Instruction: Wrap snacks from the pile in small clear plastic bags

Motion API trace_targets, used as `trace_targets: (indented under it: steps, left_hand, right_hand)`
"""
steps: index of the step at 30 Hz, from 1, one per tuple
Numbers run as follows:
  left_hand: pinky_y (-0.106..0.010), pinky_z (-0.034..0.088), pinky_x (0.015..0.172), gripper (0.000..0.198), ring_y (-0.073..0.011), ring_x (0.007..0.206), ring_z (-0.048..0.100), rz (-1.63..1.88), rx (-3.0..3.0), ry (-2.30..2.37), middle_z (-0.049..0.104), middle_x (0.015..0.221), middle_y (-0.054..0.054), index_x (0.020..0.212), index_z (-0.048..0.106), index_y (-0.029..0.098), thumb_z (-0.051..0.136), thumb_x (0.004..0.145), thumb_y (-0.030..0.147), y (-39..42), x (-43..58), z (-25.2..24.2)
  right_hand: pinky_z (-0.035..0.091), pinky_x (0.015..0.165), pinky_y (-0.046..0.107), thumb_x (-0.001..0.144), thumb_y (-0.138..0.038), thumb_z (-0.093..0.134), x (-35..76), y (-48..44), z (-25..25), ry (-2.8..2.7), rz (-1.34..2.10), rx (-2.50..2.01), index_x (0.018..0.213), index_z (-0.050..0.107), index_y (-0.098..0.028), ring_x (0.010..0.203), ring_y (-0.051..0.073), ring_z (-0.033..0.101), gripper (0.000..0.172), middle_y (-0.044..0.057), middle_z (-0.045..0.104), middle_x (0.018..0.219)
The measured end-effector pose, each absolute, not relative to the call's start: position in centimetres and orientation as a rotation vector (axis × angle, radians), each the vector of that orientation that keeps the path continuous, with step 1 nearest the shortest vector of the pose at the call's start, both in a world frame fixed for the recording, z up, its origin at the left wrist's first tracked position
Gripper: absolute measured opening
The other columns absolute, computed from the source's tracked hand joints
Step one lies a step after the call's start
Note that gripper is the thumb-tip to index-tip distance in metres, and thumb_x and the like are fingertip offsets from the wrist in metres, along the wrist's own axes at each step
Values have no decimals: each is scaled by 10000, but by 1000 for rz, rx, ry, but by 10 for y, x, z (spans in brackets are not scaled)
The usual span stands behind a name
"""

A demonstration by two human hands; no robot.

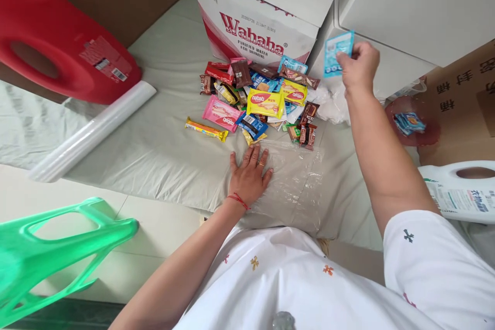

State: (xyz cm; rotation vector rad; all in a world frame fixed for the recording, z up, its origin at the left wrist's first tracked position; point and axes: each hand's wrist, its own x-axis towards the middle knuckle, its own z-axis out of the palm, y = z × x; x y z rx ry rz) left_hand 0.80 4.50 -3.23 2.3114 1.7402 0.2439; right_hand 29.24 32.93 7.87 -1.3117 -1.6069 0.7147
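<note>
My left hand (247, 178) lies flat with spread fingers on the grey-green cloth (174, 165), at the edge of a clear plastic sheet (296, 180). Just beyond its fingertips is a pile of wrapped snacks, among them a yellow packet (265, 103), a pink packet (221, 113) and a dark blue packet (251, 125). A long yellow-orange packet (206, 129) lies at the pile's left. Raised to the right of the pile, my right hand (359, 64) pinches a light blue packet (333, 56) between thumb and fingers.
A white Wahaha box (257, 26) stands behind the pile. At the left are a red jug (58, 36), a plastic roll (95, 131) and a green stool (58, 247). To the right, a reddish round container (429, 131) holds blue packets, near a white bottle (460, 191).
</note>
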Motion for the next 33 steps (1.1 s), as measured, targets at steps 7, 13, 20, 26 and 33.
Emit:
trace_targets:
  steps: [7,13,20,26,33]
  left_hand:
    - [-704,27,1248,608,-297,1586,229,240,2296,1735,269,1698,-107,1596,384,237,302,1049,489,45,8,-31]
    - [-694,19,1253,592,-308,1578,251,280,2270,1728,275,1697,-105,1587,405,253,322,1048,484,45,6,-31]
    - [-691,12,1255,579,-299,1574,264,324,2262,1714,302,1689,-98,1577,420,252,306,1055,474,44,4,-31]
    - [-692,14,1257,577,-310,1571,268,344,2253,1711,310,1688,-99,1573,429,255,321,1049,473,44,4,-31]
    - [-684,10,1261,576,-300,1569,273,343,2262,1711,317,1685,-96,1568,436,251,308,1051,470,44,3,-32]
  right_hand:
    - [539,970,464,825,-314,730,172,342,41,-1957,743,-1413,865,648,-204,960,244,660,143,32,697,887]
    - [290,1163,645,871,-464,689,155,362,17,-2353,300,-1496,1100,637,-165,1325,390,454,380,166,636,1233]
    - [338,1112,682,737,-668,789,152,360,4,-2250,333,-1661,1234,557,-62,1309,446,468,818,242,605,1211]
    - [404,1105,623,683,-551,872,145,379,0,-2132,479,-1578,957,635,-103,1264,388,521,576,152,601,1038]
    - [500,1015,517,779,-492,800,160,314,62,-2177,404,-1388,948,665,-159,1066,284,612,397,57,614,967]
